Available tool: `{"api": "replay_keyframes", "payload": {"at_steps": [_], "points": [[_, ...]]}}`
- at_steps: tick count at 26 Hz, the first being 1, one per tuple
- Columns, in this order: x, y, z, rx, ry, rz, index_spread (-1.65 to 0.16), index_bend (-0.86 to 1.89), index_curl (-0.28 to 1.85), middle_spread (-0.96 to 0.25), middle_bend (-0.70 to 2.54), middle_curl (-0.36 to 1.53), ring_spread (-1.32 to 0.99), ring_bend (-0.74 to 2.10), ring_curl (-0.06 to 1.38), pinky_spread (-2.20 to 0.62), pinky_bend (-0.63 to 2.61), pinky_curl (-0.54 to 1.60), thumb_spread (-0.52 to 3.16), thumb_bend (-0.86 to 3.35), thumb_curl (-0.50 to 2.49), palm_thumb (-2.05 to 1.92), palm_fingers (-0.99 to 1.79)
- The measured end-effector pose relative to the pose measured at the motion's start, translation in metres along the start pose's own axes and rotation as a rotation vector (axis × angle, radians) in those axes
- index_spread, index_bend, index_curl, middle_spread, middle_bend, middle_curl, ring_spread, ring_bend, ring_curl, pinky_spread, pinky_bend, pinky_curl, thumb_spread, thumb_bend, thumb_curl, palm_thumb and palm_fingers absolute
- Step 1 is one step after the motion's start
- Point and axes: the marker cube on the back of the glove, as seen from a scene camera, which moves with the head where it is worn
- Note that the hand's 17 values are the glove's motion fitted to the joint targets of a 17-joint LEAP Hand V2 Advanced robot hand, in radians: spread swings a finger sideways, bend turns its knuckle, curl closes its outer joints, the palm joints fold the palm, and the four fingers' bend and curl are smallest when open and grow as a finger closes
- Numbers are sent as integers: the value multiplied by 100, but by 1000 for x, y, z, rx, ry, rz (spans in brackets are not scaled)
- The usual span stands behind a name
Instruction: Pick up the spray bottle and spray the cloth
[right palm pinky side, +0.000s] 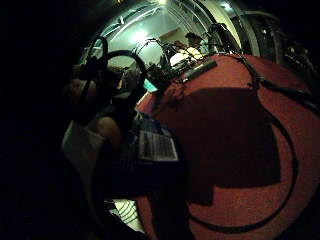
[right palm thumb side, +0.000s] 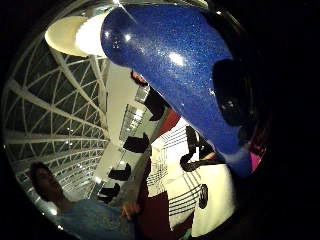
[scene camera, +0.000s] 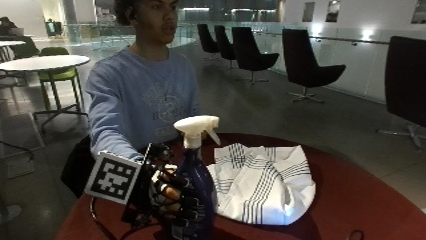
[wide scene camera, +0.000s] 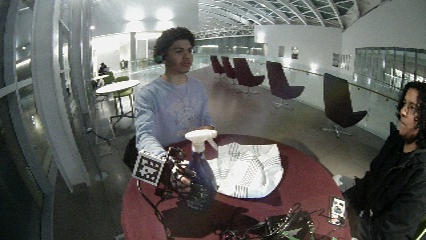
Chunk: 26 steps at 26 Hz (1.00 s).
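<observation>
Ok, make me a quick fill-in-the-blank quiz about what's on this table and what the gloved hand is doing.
1. The gloved right hand grips a ____ spray bottle.
2. The bottle's trigger head is ____ in colour.
3. The striped cloth lies on a round ____ table.
4. The nozzle points toward the ____.

Missing words: blue; white; red; cloth

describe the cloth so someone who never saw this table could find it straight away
On the round dark red table, look just beside the blue spray bottle held by the gloved right hand. The cloth lies crumpled there, the only white thing with dark stripes.
</observation>
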Motion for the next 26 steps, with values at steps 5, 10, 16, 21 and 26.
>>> {"api": "replay_keyframes", "payload": {"at_steps": [5,10,16,21,26], "points": [[2,1,0,-18,-1,-43,-31,7,14,-4,34,41,-5,62,38,16,50,37,92,4,43,94,87],[0,-5,2,28,-21,-30,-30,8,15,-4,33,41,-5,61,38,16,49,37,91,2,46,97,88],[-5,0,-4,-107,-17,-47,-29,7,15,-4,33,42,-5,61,38,16,48,36,90,0,48,99,90],[-31,-1,-20,-338,23,-57,-29,7,15,-5,33,42,-4,61,37,15,46,36,89,-2,50,99,91],[-59,3,-35,-579,131,-88,-29,7,15,-4,32,42,-4,60,37,15,46,36,87,-2,52,99,93]]}}
